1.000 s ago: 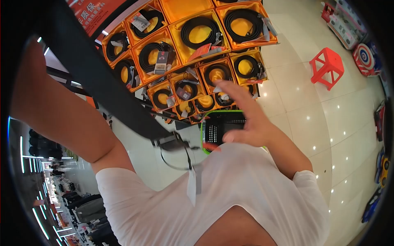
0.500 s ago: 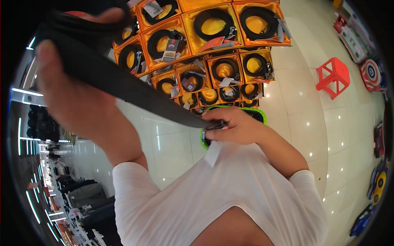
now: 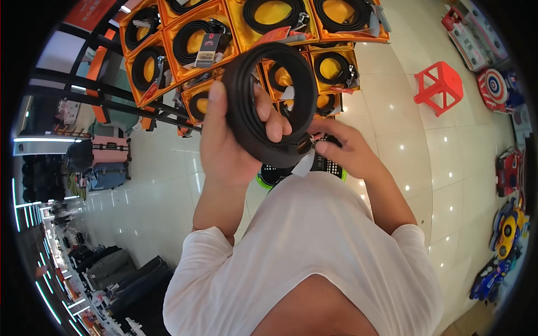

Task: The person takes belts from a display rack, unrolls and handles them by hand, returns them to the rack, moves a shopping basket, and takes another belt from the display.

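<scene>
A black belt [image 3: 240, 126] is wound into a coil in front of my chest. My left hand [image 3: 227, 151] is closed around the coil's left side, thumb outside and fingertips curled through the middle. At the lower right of the coil sits the metal buckle [image 3: 305, 145], with a white tag [image 3: 304, 165] hanging beneath it. My right hand [image 3: 344, 150] pinches at the buckle end between thumb and fingers; the exact contact is partly hidden. Behind the coil, an orange box [image 3: 204, 42] on the display holds another rolled belt.
Several orange boxes of coiled belts fill the rack ahead. A black basket with a green rim [image 3: 263, 180] is below my hands. A red stool [image 3: 440, 88] stands on the tiled floor to the right. Suitcases [image 3: 110, 150] and hanging clothes [image 3: 115, 263] are at left.
The belt, stretched between my hands before, is now a tidy coil. My left hand has come down and right, close to my right hand, which has moved slightly right and down.
</scene>
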A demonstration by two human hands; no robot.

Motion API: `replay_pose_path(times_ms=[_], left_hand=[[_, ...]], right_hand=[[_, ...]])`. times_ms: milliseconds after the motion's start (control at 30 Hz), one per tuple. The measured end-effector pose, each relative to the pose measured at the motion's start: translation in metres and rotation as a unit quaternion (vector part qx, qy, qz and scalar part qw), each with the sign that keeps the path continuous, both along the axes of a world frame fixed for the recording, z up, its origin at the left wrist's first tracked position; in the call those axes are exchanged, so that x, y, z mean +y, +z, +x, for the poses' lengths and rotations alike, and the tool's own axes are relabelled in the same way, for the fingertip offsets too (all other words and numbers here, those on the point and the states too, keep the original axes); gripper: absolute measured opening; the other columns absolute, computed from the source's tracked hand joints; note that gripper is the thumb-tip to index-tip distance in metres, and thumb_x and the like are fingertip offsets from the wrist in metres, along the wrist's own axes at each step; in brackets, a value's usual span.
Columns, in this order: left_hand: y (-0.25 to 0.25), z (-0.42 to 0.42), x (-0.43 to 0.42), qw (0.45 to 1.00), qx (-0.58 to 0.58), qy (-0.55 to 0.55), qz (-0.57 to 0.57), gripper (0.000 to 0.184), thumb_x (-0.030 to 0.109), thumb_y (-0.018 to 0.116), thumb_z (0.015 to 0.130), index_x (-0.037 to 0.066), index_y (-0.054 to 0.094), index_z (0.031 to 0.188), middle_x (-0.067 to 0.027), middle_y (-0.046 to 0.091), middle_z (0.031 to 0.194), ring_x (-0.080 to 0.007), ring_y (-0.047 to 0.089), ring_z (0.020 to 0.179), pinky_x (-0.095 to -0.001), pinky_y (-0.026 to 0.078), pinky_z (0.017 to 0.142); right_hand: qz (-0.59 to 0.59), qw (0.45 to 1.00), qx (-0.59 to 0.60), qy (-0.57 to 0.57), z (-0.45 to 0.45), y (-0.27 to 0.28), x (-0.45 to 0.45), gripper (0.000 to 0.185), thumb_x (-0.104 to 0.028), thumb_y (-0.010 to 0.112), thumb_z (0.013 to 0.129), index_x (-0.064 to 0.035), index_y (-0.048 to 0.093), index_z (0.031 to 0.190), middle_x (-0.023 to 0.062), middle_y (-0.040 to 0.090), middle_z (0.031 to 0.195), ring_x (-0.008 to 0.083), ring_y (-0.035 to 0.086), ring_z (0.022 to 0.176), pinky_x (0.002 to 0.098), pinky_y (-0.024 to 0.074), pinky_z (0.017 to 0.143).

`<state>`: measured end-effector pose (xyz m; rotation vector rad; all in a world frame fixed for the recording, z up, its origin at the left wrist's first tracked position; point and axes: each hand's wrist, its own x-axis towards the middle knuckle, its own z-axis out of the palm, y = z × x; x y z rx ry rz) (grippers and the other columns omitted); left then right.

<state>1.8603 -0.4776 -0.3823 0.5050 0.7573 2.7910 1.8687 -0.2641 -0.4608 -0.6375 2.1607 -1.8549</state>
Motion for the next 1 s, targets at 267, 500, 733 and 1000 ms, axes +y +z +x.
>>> replay_pose_path(times_ms=[267,500,733,1000], left_hand=[[-0.044,-0.015,0.014,0.993,-0.058,-0.090,-0.040,0.058,0.053,0.025,0.099,0.003,0.053,0.096,-0.0029,0.050,0.061,-0.0144,0.051,0.044,-0.0316,0.048,0.054],[-0.059,-0.015,0.019,0.968,-0.057,0.013,-0.243,0.054,0.051,0.039,0.097,0.000,0.056,0.091,-0.0066,0.055,0.060,-0.0163,0.055,0.046,-0.0292,0.050,0.051],[-0.065,-0.012,0.017,0.944,0.029,0.076,-0.319,0.051,0.048,0.043,0.097,-0.002,0.053,0.104,-0.0068,0.060,0.071,-0.0125,0.060,0.059,-0.0248,0.051,0.058],[-0.056,0.000,0.019,0.878,0.131,0.167,-0.429,0.056,0.029,0.071,0.083,0.000,0.046,0.125,-0.0073,0.061,0.094,-0.0128,0.061,0.084,-0.0273,0.050,0.075]], right_hand=[[-0.318,0.935,-0.157,-0.007,-0.009,0.020,-0.012,0.063,-0.026,0.065,0.087,-0.0021,0.034,0.138,0.0153,0.057,0.119,0.0236,0.058,0.107,0.0349,0.0466,0.091],[-0.324,0.903,-0.243,-0.146,-0.008,0.008,-0.030,0.014,-0.013,0.061,0.087,-0.0054,0.055,0.098,0.0080,0.062,0.077,0.0161,0.062,0.076,0.0297,0.0498,0.070],[-0.309,0.909,-0.221,-0.169,-0.005,0.015,-0.024,0.015,-0.014,0.058,0.089,-0.0034,0.055,0.099,0.0082,0.060,0.073,0.0184,0.063,0.071,0.0294,0.0500,0.068],[-0.237,0.944,-0.144,-0.180,-0.004,0.025,-0.017,0.019,-0.014,0.058,0.090,-0.0021,0.056,0.104,0.0074,0.061,0.074,0.0164,0.064,0.073,0.0286,0.0500,0.069]])
